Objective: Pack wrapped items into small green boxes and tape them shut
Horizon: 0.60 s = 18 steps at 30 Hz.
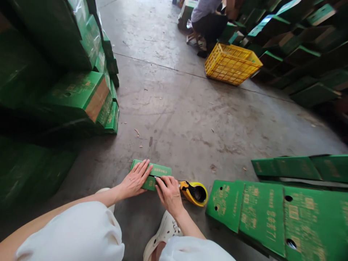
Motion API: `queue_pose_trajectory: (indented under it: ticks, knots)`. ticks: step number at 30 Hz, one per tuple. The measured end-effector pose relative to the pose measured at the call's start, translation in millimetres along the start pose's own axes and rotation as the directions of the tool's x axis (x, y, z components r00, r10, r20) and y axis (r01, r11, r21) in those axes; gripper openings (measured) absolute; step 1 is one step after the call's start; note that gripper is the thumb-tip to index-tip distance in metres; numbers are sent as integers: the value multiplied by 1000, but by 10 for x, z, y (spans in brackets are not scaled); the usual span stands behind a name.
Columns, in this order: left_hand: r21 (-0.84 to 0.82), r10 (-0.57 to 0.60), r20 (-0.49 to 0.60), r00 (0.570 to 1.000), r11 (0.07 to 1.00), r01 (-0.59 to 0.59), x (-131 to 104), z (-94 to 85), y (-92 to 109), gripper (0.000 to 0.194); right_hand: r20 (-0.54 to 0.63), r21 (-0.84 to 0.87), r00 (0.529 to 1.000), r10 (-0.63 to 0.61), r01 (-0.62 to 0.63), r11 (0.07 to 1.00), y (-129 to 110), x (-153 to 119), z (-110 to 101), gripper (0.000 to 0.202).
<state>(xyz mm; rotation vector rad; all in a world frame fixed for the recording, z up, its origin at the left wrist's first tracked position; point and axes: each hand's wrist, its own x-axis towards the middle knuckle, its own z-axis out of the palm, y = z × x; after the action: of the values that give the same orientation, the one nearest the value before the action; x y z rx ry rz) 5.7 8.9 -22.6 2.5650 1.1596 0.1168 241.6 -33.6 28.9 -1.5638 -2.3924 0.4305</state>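
A small green carton [160,169] stands on the concrete floor in front of my knees. My left hand [135,179] lies flat on its top, fingers spread, pressing it down. My right hand [169,194] rests on the carton's near right edge, fingers curled at the seam. A yellow tape dispenser [196,193] lies on the floor just right of my right hand, touching or nearly touching it; whether the fingers grip it I cannot tell.
Flattened green cartons [272,214] lie stacked at the right. Assembled green boxes [78,94] are piled high at the left. Farther back stand a yellow plastic crate [231,63], a crouching person [208,20], and more green boxes [299,54]. My white shoe [163,232] is below.
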Motion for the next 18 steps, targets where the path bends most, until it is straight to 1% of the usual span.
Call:
queue_pose_trajectory:
  ticks: [5, 8, 10, 12, 14, 15, 16, 18]
  knots:
    - [44, -36, 27, 999, 998, 35, 7, -28, 66, 124, 74, -134, 997, 32, -22, 991, -126, 88, 19, 36]
    - [66, -38, 18, 999, 997, 37, -4, -33, 84, 123, 118, -218, 992, 39, -13, 976, -172, 144, 20, 33]
    - [71, -11, 14, 1000, 997, 10, -14, -39, 79, 118, 123, -190, 992, 41, -17, 982, -158, 157, 7, 25]
    - [66, 17, 17, 1000, 998, -18, -18, -50, 64, 114, 87, -87, 996, 26, -18, 996, -101, 127, -7, 24]
    - [52, 27, 24, 999, 998, -29, -17, -64, 45, 111, 25, -14, 1000, 10, -9, 1000, -14, 54, -1, 37]
    - [42, 27, 27, 999, 999, -28, -16, -70, 37, 110, 9, -21, 1000, 10, -10, 1000, 33, 10, 13, 50]
    - [31, 28, 30, 999, 999, -28, -15, -76, 30, 109, 13, -56, 1000, 18, -17, 998, 77, -31, 34, 69]
    - [14, 32, 32, 999, 999, -33, -13, -84, 21, 107, 85, -163, 995, 48, -33, 986, 154, -86, 92, 110]
